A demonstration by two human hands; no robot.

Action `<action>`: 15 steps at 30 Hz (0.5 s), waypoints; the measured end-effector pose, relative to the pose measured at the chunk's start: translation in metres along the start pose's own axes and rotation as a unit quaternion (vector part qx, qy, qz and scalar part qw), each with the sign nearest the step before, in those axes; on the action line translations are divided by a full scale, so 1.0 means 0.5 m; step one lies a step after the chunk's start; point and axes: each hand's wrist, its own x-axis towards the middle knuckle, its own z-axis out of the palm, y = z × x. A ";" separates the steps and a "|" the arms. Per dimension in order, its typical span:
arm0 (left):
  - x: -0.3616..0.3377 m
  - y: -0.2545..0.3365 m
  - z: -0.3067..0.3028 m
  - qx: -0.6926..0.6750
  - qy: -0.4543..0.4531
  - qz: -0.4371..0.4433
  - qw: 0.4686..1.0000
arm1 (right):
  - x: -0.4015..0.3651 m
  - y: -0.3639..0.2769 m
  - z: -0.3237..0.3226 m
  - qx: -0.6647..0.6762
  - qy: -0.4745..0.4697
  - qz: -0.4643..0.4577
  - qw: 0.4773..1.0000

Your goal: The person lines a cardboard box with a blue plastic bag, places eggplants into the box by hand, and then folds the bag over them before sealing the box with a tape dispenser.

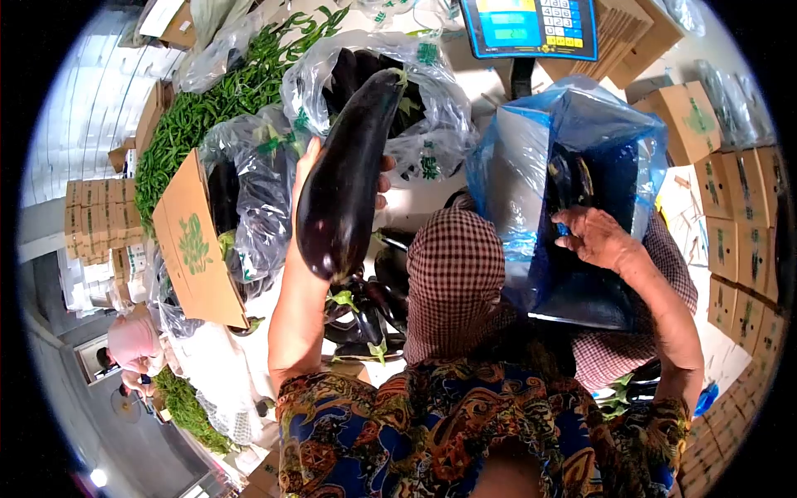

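A large dark eggplant [349,178] is held upright in my left hand [309,170], whose fingers wrap round it from behind. My right hand [599,238] is inside a box lined with blue plastic [519,158], its fingers bent and partly spread near the eggplants [570,178] lying there; whether it touches one cannot be made out. Behind the held eggplant, a clear plastic bag [440,91] contains more eggplants. Several loose eggplants [365,311] lie below my left hand, beside my checked trouser leg [455,278].
A scale display [531,29] stands at the top. Green peppers [195,116] are piled at upper left, near an open carton [199,245] with bagged eggplants. Stacked cartons [743,199] line the right side. Another person [133,340] is at far left.
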 end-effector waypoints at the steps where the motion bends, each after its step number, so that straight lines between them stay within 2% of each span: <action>1: -0.013 -0.003 0.021 -0.012 -0.012 -0.001 1.000 | -0.003 -0.001 -0.008 0.044 0.025 -0.020 0.999; 4: -0.048 -0.018 0.118 0.034 -0.040 0.021 0.998 | -0.023 -0.027 -0.048 0.180 0.067 -0.040 0.981; 6: -0.059 -0.030 0.175 0.067 -0.016 0.033 0.997 | -0.035 -0.069 -0.082 0.304 0.089 -0.077 0.945; 7: -0.057 -0.051 0.222 0.132 0.070 0.080 0.986 | -0.038 -0.084 -0.087 0.365 0.080 -0.067 0.925; 8: -0.051 -0.065 0.255 0.128 0.064 0.081 0.986 | -0.043 -0.100 -0.091 0.424 0.073 -0.057 0.901; 10: 0.000 -0.091 0.283 0.136 -0.062 0.093 0.984 | -0.052 -0.146 -0.105 0.587 0.106 -0.114 0.794; 11: 0.012 -0.103 0.320 0.181 -0.081 0.115 0.973 | -0.046 -0.162 -0.101 0.636 0.131 -0.157 0.744; 12: 0.040 -0.139 0.329 0.222 -0.025 0.133 0.966 | -0.033 -0.164 -0.096 0.682 0.155 -0.201 0.686; 13: 0.049 -0.159 0.353 0.280 -0.063 0.149 0.946 | -0.041 -0.185 -0.109 0.688 0.162 -0.196 0.680; 14: 0.055 -0.175 0.370 0.335 -0.098 0.166 0.922 | -0.059 -0.203 -0.122 0.729 0.200 -0.154 0.636; 15: 0.078 -0.192 0.361 0.395 -0.117 0.195 0.890 | -0.064 -0.184 -0.106 0.725 0.207 -0.144 0.641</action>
